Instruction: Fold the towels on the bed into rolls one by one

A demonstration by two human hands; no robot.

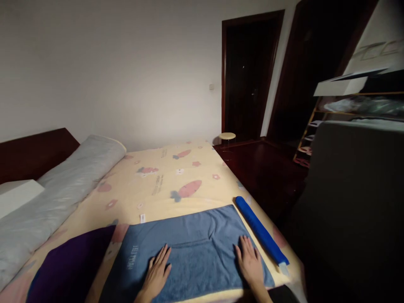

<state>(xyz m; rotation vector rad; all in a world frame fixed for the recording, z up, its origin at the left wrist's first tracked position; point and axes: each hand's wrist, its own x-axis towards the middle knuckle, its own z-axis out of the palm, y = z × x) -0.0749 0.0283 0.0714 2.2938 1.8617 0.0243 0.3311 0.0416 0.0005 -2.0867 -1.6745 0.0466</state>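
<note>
A blue-grey towel (195, 261) lies spread on the bed, with light lettering near its left end and a small white tag at its far edge. My left hand (158, 269) rests flat on its left half, fingers stretched out. On the right part, my right hand (249, 259) also presses flat, its fingers a little spread. Wrinkles run through the cloth between the hands and toward the far right corner. A bright blue rolled cloth (260, 229) with a white tag lies just right of the towel. To the left is a dark purple cloth (72, 265).
The bed wears a yellow sheet (160, 181) with carrot prints. A long grey pillow (75, 176) and a white box (19, 193) lie by the headboard (38, 151). Beyond stands a round stool (227, 136). A rack (360, 110) and a dark grey panel (356, 202) are at right.
</note>
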